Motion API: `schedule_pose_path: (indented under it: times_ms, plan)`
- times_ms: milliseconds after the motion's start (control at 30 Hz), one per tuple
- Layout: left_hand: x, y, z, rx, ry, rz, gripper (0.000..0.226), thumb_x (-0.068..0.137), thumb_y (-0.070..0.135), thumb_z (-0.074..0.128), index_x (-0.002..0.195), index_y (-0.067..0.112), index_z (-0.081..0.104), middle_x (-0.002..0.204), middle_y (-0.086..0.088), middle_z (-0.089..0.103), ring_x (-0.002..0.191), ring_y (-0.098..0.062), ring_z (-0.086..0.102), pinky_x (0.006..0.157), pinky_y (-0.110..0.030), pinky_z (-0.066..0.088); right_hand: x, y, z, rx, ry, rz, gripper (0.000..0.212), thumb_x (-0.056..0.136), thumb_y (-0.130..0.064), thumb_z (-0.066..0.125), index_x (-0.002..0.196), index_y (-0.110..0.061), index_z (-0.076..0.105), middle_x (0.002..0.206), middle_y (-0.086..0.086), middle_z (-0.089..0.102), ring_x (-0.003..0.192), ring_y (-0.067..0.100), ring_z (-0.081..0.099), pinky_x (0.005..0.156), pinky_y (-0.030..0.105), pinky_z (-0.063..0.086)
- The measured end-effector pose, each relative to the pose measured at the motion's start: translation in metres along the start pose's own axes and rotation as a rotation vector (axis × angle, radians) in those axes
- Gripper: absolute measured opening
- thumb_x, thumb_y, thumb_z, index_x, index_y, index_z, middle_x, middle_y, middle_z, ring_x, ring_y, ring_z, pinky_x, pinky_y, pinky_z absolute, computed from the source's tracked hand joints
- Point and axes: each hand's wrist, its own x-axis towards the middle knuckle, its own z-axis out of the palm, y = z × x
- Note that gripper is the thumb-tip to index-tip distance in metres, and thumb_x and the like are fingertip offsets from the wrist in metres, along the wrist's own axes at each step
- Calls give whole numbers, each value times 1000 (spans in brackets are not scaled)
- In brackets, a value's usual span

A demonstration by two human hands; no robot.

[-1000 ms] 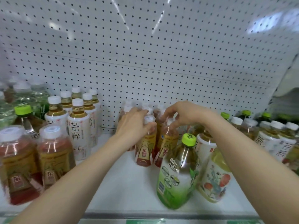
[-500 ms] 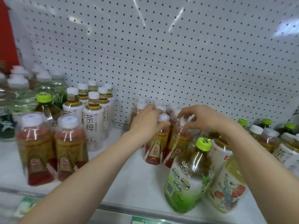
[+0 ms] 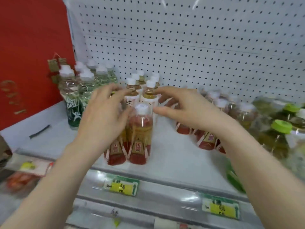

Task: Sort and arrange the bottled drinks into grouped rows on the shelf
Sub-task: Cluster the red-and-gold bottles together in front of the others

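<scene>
Two red-tea bottles with white caps stand side by side at the shelf's front: the right one [image 3: 140,136] is in full view, the left one [image 3: 115,151] is half hidden behind my left hand [image 3: 105,113]. That hand has its fingers spread and lies against the left bottle's upper part. My right hand [image 3: 186,111] hovers open just right of the right bottle's cap, holding nothing. Behind the pair stand white-labelled tea bottles [image 3: 149,92]. A group of the same red-tea bottles [image 3: 206,139] stands further right, partly hidden by my right forearm.
Clear bottles with green labels [image 3: 74,103] fill the back left. Green-capped bottles [image 3: 280,128] crowd the right end, blurred. The white shelf [image 3: 165,146] has a pegboard back wall [image 3: 181,38], yellow price tags [image 3: 121,185] on its front rail and a red panel [image 3: 33,47] at left.
The view has swung left. Both hands have left the caps of the middle red-tea group and moved left to the pair of red-tea bottles at the front.
</scene>
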Motion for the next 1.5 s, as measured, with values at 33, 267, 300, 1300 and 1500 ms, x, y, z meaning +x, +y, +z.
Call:
schedule_pose_path:
  times_ms: [33, 267, 300, 1300, 1500]
  plan:
    - [0, -9, -3, 18, -79, -28, 50, 87, 42, 58, 131, 19, 61, 127, -9, 59, 117, -35, 55, 97, -44, 42, 5, -7, 12, 11, 8, -4, 55, 88, -54, 63, 138, -34, 54, 119, -9, 65, 97, 5, 65, 92, 29, 52]
    - [1, -24, -7, -60, -188, -90, 51, 87, 45, 62, 134, 26, 57, 126, -5, 66, 110, -32, 62, 86, -43, 46, 18, -18, 44, 3, 91, 48, 45, 88, -49, 66, 127, -27, 61, 113, -8, 65, 87, 7, 60, 84, 30, 51]
    - [2, -26, -8, -88, -188, -110, 50, 86, 45, 64, 132, 26, 59, 122, -6, 68, 108, -33, 62, 85, -42, 46, 19, -17, 44, 14, 79, 58, 46, 89, -47, 67, 129, -25, 60, 117, -7, 64, 92, 8, 61, 86, 30, 51]
    - [95, 124, 143, -540, -328, 39, 53, 82, 50, 70, 129, 26, 63, 125, -4, 68, 117, -25, 60, 94, -37, 47, -81, 71, -42, -143, 137, 354, 40, 81, -49, 69, 119, -37, 67, 100, -22, 62, 90, -7, 58, 73, 16, 44]
    - [96, 114, 141, -552, -393, 145, 51, 96, 40, 57, 142, 20, 50, 142, -6, 53, 129, -23, 49, 106, -37, 39, -57, 75, -33, -213, 121, 321, 50, 85, -46, 68, 131, -29, 63, 122, -3, 66, 109, 15, 60, 80, 24, 41]
